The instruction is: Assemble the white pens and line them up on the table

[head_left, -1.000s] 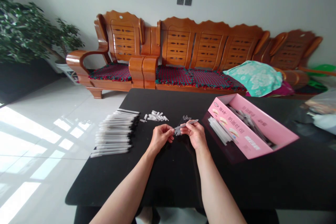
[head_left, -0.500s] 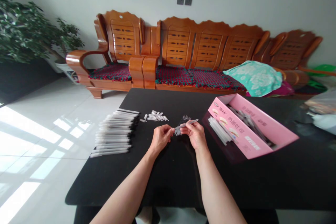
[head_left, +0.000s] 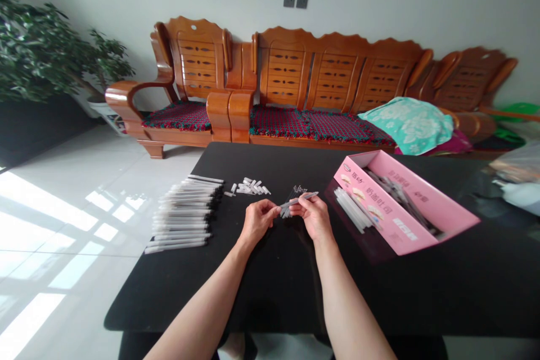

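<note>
Between my two hands is a slim grey-white pen (head_left: 290,203), held nearly level above the table. My left hand (head_left: 259,220) pinches its left end with thumb and fingers. Around its right part the fingers of my right hand (head_left: 311,216) are closed, and the tip sticks out past them. Just behind the pen lies a small bunch of thin pen refills (head_left: 298,190), partly hidden by my right hand. Several short white caps (head_left: 252,186) are scattered beyond my left hand. To the left, many white pens with dark ends (head_left: 183,214) lie in a long row.
A pink box (head_left: 394,208) with pen parts inside stands at the right. White tubes (head_left: 353,211) lie against its near side. All of this is on a black table (head_left: 278,287), with a wooden sofa (head_left: 287,76) behind it and plastic bags (head_left: 517,174) at far right.
</note>
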Demonstrator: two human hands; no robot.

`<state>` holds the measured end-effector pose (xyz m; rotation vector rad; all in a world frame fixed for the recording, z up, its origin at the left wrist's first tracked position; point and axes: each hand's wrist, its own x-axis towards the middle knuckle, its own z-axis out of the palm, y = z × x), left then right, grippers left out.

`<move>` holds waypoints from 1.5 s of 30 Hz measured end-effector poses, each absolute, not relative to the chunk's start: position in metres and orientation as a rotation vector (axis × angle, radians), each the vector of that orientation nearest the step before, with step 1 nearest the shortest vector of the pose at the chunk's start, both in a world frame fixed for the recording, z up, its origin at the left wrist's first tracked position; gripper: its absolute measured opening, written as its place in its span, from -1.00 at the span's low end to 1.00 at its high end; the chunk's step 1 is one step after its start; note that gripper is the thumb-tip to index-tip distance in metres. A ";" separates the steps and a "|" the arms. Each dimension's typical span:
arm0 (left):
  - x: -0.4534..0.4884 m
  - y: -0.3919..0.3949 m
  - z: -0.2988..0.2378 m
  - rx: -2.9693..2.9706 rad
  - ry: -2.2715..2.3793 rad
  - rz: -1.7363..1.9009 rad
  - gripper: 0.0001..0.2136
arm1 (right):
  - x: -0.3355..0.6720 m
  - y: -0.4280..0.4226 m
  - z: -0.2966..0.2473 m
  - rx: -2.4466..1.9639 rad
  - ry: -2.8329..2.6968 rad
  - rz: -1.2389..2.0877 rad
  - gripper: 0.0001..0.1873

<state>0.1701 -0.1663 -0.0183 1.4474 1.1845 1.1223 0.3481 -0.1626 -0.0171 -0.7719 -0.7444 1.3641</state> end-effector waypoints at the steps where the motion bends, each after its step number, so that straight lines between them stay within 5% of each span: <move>1: 0.171 -0.166 -0.018 1.418 1.167 1.150 -0.69 | 0.348 -0.163 -0.017 -0.770 -0.742 1.365 -0.72; 9: 0.170 -0.169 -0.016 1.440 1.180 1.075 -0.55 | 0.349 -0.163 -0.018 -0.772 -0.751 1.363 -0.73; 14: 0.170 -0.168 -0.015 1.407 1.146 1.132 -0.69 | 0.349 -0.163 -0.018 -0.771 -0.755 1.366 -0.73; 22: 0.168 -0.169 -0.013 1.446 1.168 1.101 -0.55 | 0.348 -0.163 -0.017 -0.765 -0.755 1.359 -0.73; 27: 0.169 -0.167 -0.017 1.408 1.134 1.149 -0.68 | 0.348 -0.163 -0.016 -0.771 -0.765 1.364 -0.74; 35: 0.168 -0.170 -0.012 1.454 1.149 1.061 -0.60 | 0.349 -0.163 -0.018 -0.774 -0.764 1.358 -0.73; 45: 0.173 -0.176 -0.012 1.794 1.223 1.089 -0.86 | 0.349 -0.161 -0.021 -0.807 -0.769 1.360 -0.73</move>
